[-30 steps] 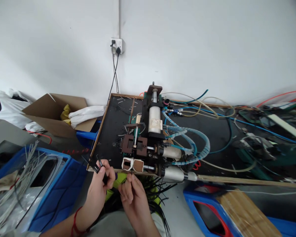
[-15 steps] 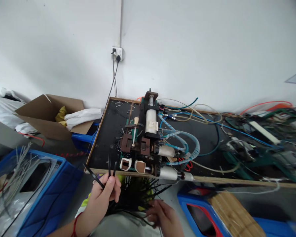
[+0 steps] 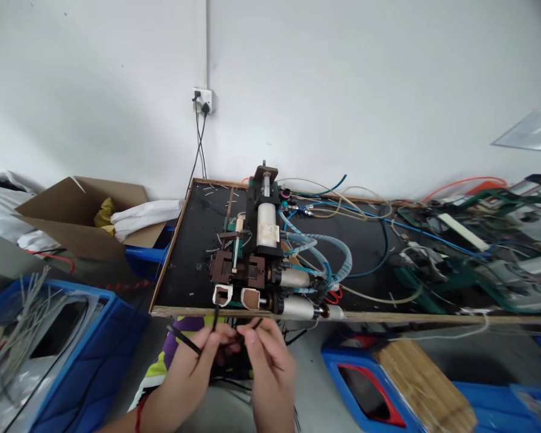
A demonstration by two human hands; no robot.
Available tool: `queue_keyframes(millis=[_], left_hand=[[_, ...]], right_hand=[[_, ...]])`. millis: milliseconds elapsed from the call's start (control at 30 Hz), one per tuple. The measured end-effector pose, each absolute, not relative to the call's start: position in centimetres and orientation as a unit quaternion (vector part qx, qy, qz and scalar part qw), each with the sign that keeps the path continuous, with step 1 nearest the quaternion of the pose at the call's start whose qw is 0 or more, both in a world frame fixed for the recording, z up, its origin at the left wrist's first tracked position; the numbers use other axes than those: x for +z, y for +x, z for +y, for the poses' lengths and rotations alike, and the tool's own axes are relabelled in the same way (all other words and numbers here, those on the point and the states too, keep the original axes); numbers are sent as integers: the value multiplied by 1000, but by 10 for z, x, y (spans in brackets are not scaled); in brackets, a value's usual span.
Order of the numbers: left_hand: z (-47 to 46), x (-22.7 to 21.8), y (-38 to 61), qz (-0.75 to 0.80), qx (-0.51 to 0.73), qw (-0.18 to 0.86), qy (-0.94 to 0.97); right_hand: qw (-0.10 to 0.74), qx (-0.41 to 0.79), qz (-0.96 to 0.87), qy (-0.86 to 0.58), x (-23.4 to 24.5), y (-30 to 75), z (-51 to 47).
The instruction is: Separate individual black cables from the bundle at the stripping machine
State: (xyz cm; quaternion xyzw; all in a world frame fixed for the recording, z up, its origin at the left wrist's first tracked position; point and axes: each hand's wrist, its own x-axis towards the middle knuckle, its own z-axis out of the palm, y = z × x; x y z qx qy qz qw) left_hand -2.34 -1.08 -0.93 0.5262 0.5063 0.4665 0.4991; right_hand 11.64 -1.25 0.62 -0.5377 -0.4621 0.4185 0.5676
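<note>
A black-topped table (image 3: 184,252) with a wooden rim runs along the white wall (image 3: 342,90). On its left half, close to the near edge, stands a machine (image 3: 256,252) with a white cylinder, brown blocks and blue hoses curling off to its right. Cables and tubes (image 3: 433,240) sprawl across the table's right half. A socket (image 3: 202,99) on the wall feeds two black leads down to the far edge.

Beyond the table's left edge sits an open cardboard box (image 3: 76,216) with white bags. A blue crate (image 3: 90,349) holding pale strips lies nearer, at the left, and another blue crate (image 3: 342,367) with a wooden board is below the near edge on the right.

Just below the near edge, in front of the machine, both hands meet. The left hand (image 3: 198,361) is closed, pinching several black cable ties (image 3: 184,338) that stick up and to the left. The right hand (image 3: 265,355) touches it, thumb and forefinger pinched on one black tie (image 3: 255,325).
</note>
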Motion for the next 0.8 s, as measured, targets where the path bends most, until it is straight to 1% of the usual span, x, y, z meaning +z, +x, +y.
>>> queue_keyframes(millis=[67, 100, 200, 267, 400, 467, 600, 667, 800], left_hand=[[-6, -7, -28, 553, 492, 439, 509], [-4, -6, -30, 564, 496, 428, 503], [3, -2, -31, 549, 479, 461, 507], [7, 0, -31, 545, 479, 467, 505], [12, 0, -36, 608, 520, 380, 464], [13, -2, -37, 609, 534, 377, 450], [11, -7, -35, 551, 588, 443, 394], [10, -9, -34, 522, 615, 466, 362], [11, -16, -35, 501, 622, 495, 341]], right_hand=[[571, 380, -462, -562, -3, 122, -13], [548, 390, -478, -566, -7, 123, -14], [451, 436, -559, -542, -10, 122, -15], [417, 457, -593, -516, -10, 120, -14], [386, 539, -578, -475, -17, 120, -16], [422, 589, -511, -462, -25, 115, -17], [557, 690, -277, -370, -42, 95, -11], [577, 728, -197, -313, -44, 86, -5], [566, 767, -135, -270, -42, 79, 5]])
